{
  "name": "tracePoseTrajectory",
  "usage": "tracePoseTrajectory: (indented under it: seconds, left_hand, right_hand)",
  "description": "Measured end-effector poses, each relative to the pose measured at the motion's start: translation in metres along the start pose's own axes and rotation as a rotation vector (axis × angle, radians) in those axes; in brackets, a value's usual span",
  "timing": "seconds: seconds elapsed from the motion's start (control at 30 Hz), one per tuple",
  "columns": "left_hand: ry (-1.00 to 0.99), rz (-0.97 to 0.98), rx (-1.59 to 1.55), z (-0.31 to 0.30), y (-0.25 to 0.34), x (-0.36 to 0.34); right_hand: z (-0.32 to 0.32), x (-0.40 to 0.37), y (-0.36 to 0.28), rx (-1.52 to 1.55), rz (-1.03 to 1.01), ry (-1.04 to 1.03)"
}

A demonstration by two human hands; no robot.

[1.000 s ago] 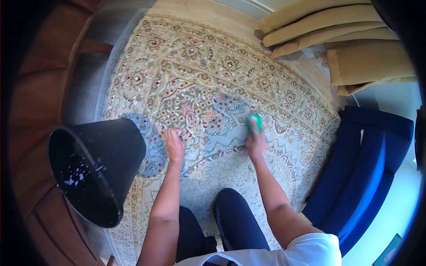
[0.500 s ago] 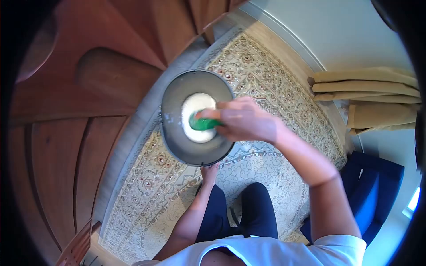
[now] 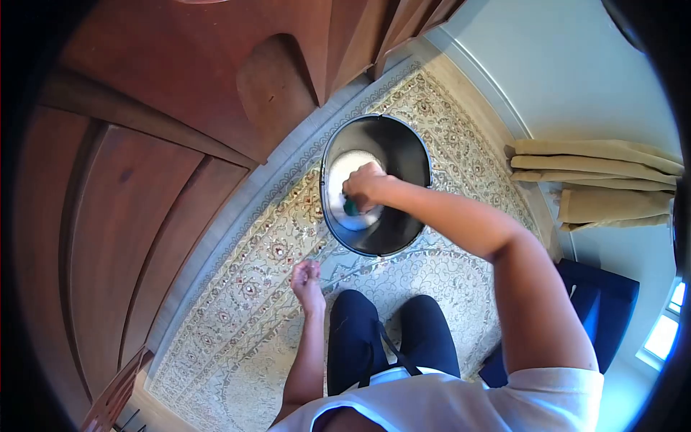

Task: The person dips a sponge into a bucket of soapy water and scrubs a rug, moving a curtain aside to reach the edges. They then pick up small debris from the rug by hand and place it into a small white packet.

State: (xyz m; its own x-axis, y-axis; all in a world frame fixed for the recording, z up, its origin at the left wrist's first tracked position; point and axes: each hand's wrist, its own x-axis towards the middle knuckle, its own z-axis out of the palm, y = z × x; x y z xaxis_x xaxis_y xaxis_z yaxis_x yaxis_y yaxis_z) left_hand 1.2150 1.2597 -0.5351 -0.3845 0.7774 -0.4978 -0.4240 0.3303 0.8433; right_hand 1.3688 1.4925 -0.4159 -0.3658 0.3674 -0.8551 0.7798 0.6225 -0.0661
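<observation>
A black bucket stands on the patterned rug, with whitish, foamy-looking liquid in its bottom. My right hand reaches down inside the bucket, its fingers wrapped round a rounded green scrubber. Most of the scrubber is hidden by the hand, and its exact kind is hard to make out. Outside the bucket, just below its lower left rim, my left hand hangs above the rug with curled fingers. Nothing shows in it, and it does not touch the bucket.
The patterned rug covers the floor around my knees. Brown wooden furniture rises along the left and top. At the right are a tan curtain, a pale wall and a dark blue padded seat.
My left hand has let go of the bucket's rim and moved down and left. My right hand has gone deeper into the bucket with the scrubber. The bucket appears further right and more tilted in view.
</observation>
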Motion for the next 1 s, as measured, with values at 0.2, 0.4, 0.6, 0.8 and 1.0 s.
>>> tracePoseTrajectory:
  seconds: [0.2,0.4,0.6,0.8,1.0]
  left_hand:
    - [-0.034,0.132,0.023,0.057,0.093,0.026]
    - [-0.144,0.590,0.232,0.125,0.143,0.031]
    - [-0.265,1.092,0.789,0.143,0.138,0.038]
    - [-0.216,1.165,0.971,0.151,0.129,0.031]
    - [-0.158,1.185,1.126,0.163,0.128,0.026]
  right_hand:
    - [-0.015,-0.136,0.009,-0.007,0.080,0.489]
    - [0.025,-0.190,-0.010,0.058,0.177,0.842]
    - [0.077,-0.190,0.009,0.131,0.268,0.860]
    - [0.124,-0.176,0.038,0.555,0.221,1.053]
    - [0.204,-0.117,0.110,2.097,0.001,0.866]
